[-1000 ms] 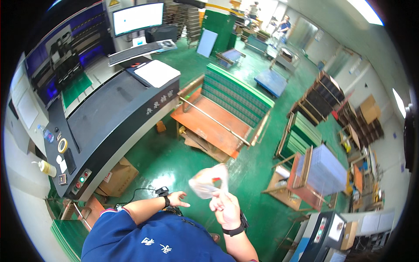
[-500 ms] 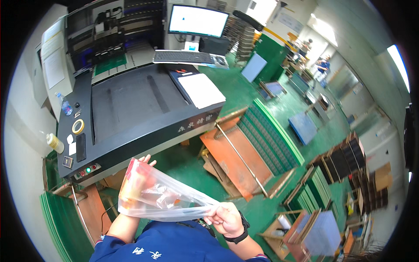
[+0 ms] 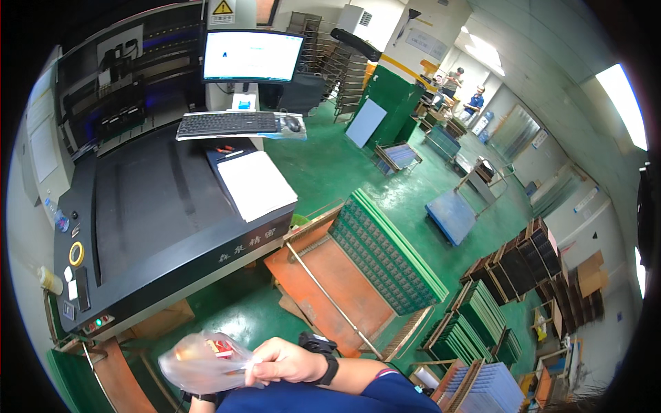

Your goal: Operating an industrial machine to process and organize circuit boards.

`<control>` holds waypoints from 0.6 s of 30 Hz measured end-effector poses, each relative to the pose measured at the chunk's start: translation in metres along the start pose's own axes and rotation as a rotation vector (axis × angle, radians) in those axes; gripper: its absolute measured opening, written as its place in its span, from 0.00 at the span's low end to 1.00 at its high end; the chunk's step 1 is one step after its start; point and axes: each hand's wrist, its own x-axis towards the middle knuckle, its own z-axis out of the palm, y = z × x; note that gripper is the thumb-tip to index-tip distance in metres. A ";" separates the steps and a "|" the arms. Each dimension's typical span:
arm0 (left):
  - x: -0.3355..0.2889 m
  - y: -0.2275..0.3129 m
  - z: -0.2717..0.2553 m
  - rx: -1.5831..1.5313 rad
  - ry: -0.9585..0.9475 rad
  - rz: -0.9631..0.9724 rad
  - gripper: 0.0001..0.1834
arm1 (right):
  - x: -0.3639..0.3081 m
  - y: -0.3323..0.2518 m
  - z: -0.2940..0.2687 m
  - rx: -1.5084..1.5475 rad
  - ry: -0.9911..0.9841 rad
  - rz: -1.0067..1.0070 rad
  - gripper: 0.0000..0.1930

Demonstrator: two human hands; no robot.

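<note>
A clear plastic bag (image 3: 200, 372) hangs low in front of me, crumpled, with something red and gold like a small packet (image 3: 222, 349) showing at its upper part. My right hand (image 3: 281, 361) is closed on the bag's right end, thumb and fingers pinching the gathered film. At the wrist is a dark watch band. My left forearm (image 3: 202, 405) comes up under the bag; the left hand is in or behind the film, and its fingers cannot be made out.
A black machine (image 3: 158, 206) with a monitor (image 3: 252, 56), keyboard (image 3: 227, 123) and white papers (image 3: 253, 186) stands at left. Before me is an orange rack cart (image 3: 337, 275) holding green circuit panels (image 3: 385, 255). More racks (image 3: 475, 323) are at right; two people work far back.
My view has swung to the right. The stretched-out bag is now bunched up and lower, and the left fingers that showed above it are hidden. My right hand still grips its end.
</note>
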 end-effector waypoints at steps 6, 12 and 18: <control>0.053 -0.001 0.006 -0.015 -0.078 -0.016 0.36 | 0.042 -0.002 -0.043 0.067 -0.064 0.012 0.18; 0.111 0.032 -0.017 -0.059 0.163 -0.164 0.36 | 0.060 0.024 -0.118 0.222 0.537 0.143 0.24; 0.186 0.055 -0.052 0.043 -0.023 -0.169 0.29 | 0.038 0.087 -0.181 -1.004 1.094 0.110 0.12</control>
